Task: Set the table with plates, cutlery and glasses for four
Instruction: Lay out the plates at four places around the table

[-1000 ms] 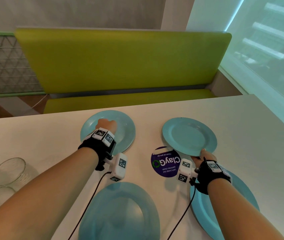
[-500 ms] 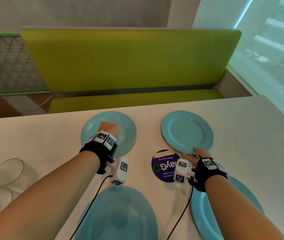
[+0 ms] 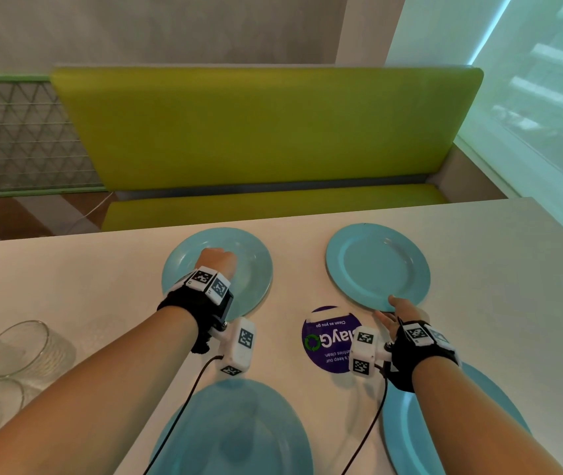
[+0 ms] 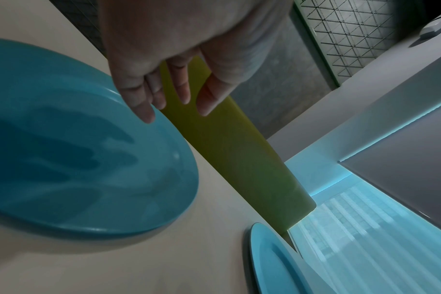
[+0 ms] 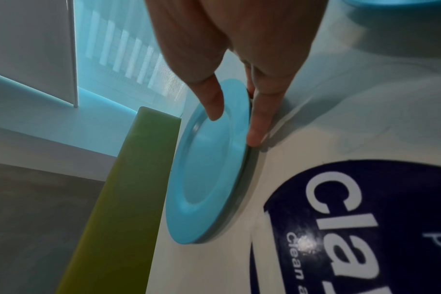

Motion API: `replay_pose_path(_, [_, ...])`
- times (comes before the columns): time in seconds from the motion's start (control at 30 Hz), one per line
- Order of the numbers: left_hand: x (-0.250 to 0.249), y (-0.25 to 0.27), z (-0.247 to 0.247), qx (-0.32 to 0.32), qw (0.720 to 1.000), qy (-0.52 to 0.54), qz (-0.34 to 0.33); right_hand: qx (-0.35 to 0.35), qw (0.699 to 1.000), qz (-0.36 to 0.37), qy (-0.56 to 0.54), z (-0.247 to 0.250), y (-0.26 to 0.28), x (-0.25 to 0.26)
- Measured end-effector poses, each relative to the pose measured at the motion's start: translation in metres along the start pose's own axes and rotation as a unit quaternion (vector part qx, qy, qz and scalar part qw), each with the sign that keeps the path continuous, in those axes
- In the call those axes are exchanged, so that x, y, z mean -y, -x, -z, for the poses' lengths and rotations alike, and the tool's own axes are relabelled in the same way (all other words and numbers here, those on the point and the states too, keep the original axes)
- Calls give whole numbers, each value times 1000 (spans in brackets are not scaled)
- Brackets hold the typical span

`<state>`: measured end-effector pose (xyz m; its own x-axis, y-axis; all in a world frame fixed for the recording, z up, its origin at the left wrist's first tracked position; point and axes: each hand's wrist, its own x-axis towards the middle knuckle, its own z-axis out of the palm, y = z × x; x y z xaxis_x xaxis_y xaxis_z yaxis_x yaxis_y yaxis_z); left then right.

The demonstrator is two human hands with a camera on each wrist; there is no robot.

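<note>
Placing plates: right hand (image 3: 400,313) pinches the one-o'clock plate (image 3: 378,265); left hand (image 3: 218,262) hangs slack over the eleven-o'clock plate (image 3: 251,269); glasses (image 3: 16,347) likely next.

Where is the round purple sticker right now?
In the head view, the purple sticker lies flat on the white table, just left of the right hand and on the near side of the far right plate.

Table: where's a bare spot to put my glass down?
Bare: the table at right, between the far right plate and the window; also at left, between the far left plate and the glasses. Crowded: the middle, round the purple sticker.
</note>
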<state>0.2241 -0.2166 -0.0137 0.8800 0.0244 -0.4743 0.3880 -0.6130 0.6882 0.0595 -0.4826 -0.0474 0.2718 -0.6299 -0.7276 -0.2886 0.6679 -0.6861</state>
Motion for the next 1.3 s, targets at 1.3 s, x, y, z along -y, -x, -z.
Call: replay_pose_path(1.3, [0, 16, -4, -4, 999, 16, 40, -2, 999, 26, 19, 2, -13, 8])
